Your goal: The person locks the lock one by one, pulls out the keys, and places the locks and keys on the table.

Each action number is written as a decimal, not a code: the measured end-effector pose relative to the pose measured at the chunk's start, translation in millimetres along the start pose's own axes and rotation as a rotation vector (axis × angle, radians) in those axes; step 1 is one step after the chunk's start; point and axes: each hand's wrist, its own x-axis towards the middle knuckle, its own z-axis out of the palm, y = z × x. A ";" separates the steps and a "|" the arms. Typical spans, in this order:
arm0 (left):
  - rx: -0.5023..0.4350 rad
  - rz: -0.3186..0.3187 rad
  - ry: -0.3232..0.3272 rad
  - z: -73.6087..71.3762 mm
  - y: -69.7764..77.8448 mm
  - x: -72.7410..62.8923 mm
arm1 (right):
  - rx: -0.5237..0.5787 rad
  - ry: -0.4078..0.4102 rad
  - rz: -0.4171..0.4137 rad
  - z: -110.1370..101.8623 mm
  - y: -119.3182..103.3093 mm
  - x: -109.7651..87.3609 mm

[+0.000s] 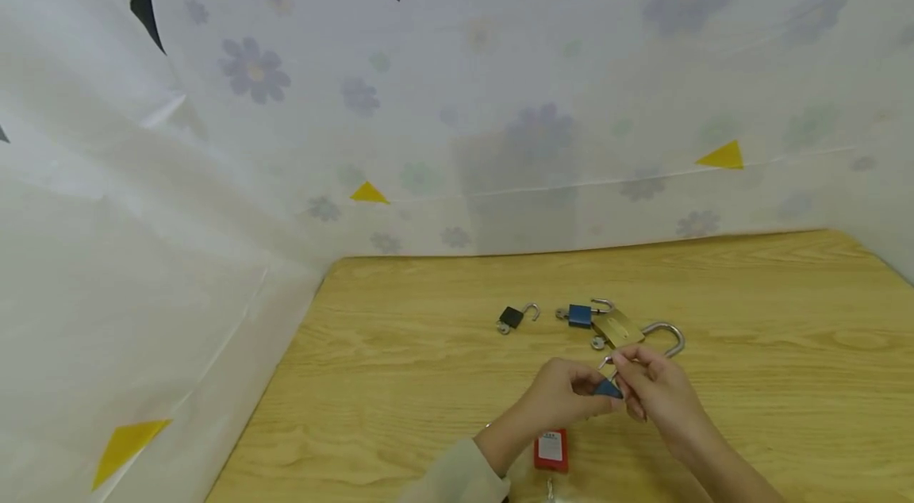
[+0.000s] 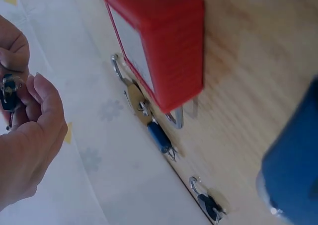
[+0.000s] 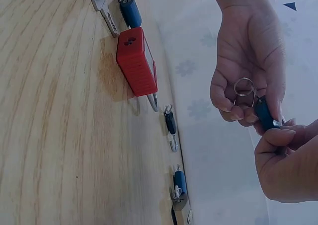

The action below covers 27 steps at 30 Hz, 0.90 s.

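Between my two hands is a small blue padlock with a metal shackle. My left hand holds its body between thumb and fingers. A key ring hangs from its lower end, in front of the left fingers. My right hand pinches at the shackle end, fingertips close against the left hand's. In the left wrist view the lock is partly covered by fingers. Just beyond the hands lies a large brass padlock with its shackle up.
Another blue padlock lies beside the brass one, and a black padlock with its shackle raised sits to the left. A red padlock is below my hands. Near it is a further blue padlock. A white patterned sheet rises behind the table.
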 end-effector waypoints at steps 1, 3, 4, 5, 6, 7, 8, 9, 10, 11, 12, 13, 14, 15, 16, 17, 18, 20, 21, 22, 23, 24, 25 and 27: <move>-0.042 -0.012 0.001 0.4 0.1 -2.7 | -0.007 -0.020 -0.008 0.0 -0.6 -0.9; -0.134 -0.045 0.000 0.9 0.0 -8.0 | -0.026 -0.059 -0.033 -0.2 -1.6 -2.4; -0.172 -0.060 0.000 1.0 -0.3 -10.2 | -0.035 -0.079 -0.047 -0.3 -2.2 -3.1; -0.214 -0.079 -0.003 1.0 -0.2 -12.4 | -0.043 -0.100 -0.065 -0.5 -2.7 -3.7; -0.243 -0.093 -0.009 0.9 -0.1 -14.5 | -0.052 -0.122 -0.087 -0.7 -3.3 -4.3; -0.271 -0.105 -0.015 0.8 0.0 -16.4 | -0.060 -0.147 -0.111 -1.0 -3.8 -4.9; -0.290 -0.117 -0.016 0.9 0.2 -18.1 | -0.062 -0.171 -0.137 -1.3 -4.1 -5.3; -0.307 -0.129 -0.017 0.9 0.6 -19.9 | -0.061 -0.197 -0.161 -1.7 -4.4 -5.7; -0.327 -0.137 -0.022 1.2 0.8 -21.5 | -0.058 -0.223 -0.184 -2.1 -4.6 -6.0; -0.351 -0.146 -0.028 1.4 1.5 -23.3 | -0.054 -0.250 -0.207 -2.4 -4.7 -6.2; -0.368 -0.152 -0.032 1.7 2.1 -25.1 | -0.047 -0.278 -0.227 -2.8 -4.8 -6.3; -0.391 -0.160 -0.030 2.0 2.6 -27.1 | -0.037 -0.307 -0.246 -3.0 -5.1 -6.2; -0.416 -0.168 -0.029 2.3 3.2 -29.1 | -0.025 -0.335 -0.261 -3.1 -5.4 -6.0; -0.443 -0.171 -0.031 2.6 3.7 -31.1 | -0.014 -0.364 -0.274 -3.1 -5.9 -5.8; -0.470 -0.174 -0.035 2.8 4.3 -33.1 | -0.009 -0.390 -0.289 -3.0 -6.4 -5.6; -0.487 -0.177 -0.035 3.0 4.9 -35.2 | -0.005 -0.416 -0.303 -2.8 -7.1 -5.4; -0.498 -0.176 -0.035 3.1 5.2 -37.1 | -0.005 -0.436 -0.319 -2.5 -7.8 -5.1; -0.536 -0.174 -0.036 3.4 6.2 -40.5 | -0.012 -0.468 -0.348 -1.5 -9.9 -4.9; -0.556 -0.171 -0.039 3.5 6.5 -42.1 | -0.019 -0.480 -0.359 -1.0 -11.0 -4.8; -0.574 -0.171 -0.042 3.5 6.8 -43.5 | -0.026 -0.493 -0.372 -0.5 -12.0 -4.6; -0.591 -0.170 -0.047 3.4 6.9 -44.9 | -0.023 -0.509 -0.383 0.1 -13.0 -4.2; -0.612 -0.170 -0.048 3.4 6.8 -46.2 | -0.020 -0.527 -0.396 0.7 -13.8 -3.7; -0.636 -0.170 -0.048 3.5 6.7 -47.5 | -0.011 -0.548 -0.403 1.2 -14.5 -3.1; -0.672 -0.173 -0.046 3.3 5.4 -49.9 | 0.010 -0.595 -0.418 2.3 -15.0 -1.6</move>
